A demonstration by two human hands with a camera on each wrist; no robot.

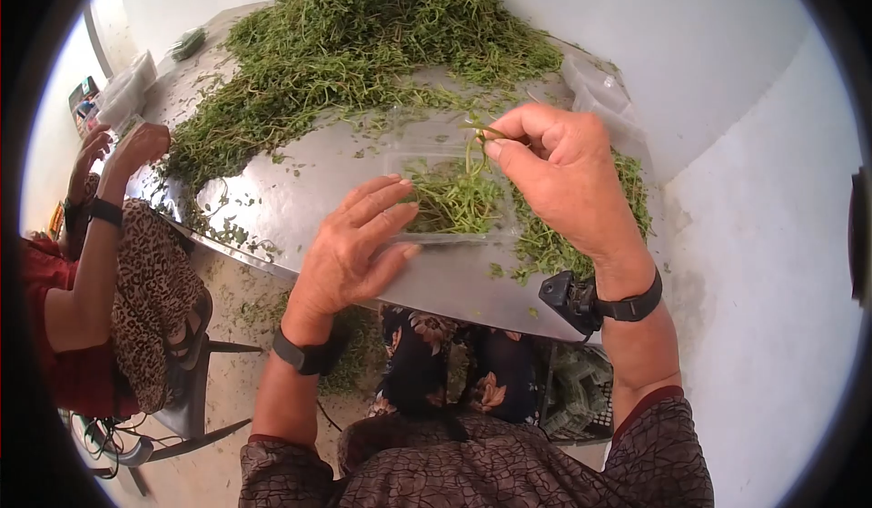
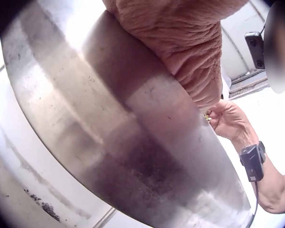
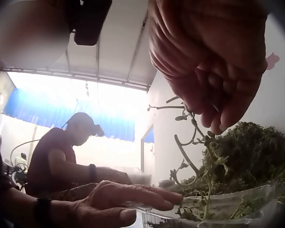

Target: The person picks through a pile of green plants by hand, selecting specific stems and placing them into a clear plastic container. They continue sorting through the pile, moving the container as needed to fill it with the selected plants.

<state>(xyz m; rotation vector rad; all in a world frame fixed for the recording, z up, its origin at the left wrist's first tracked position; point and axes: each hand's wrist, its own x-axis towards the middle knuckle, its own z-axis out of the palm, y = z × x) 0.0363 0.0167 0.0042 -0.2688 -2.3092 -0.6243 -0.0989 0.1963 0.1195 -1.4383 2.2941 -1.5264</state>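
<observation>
A clear plastic tray partly filled with green stems sits near the table's edge. The left hand, fingers extended, rests at the tray's left side; the right wrist view also shows this hand at the rim. Above the tray the right hand pinches a few green sprigs between thumb and forefinger. Those sprigs hang down toward the tray in the right wrist view. In the left wrist view the right hand appears beyond the left palm.
A large heap of greens covers the back of the metal table; a smaller pile lies right of the tray. Clear containers stand at the back right. Another person sits at the left. A black crate is below the table.
</observation>
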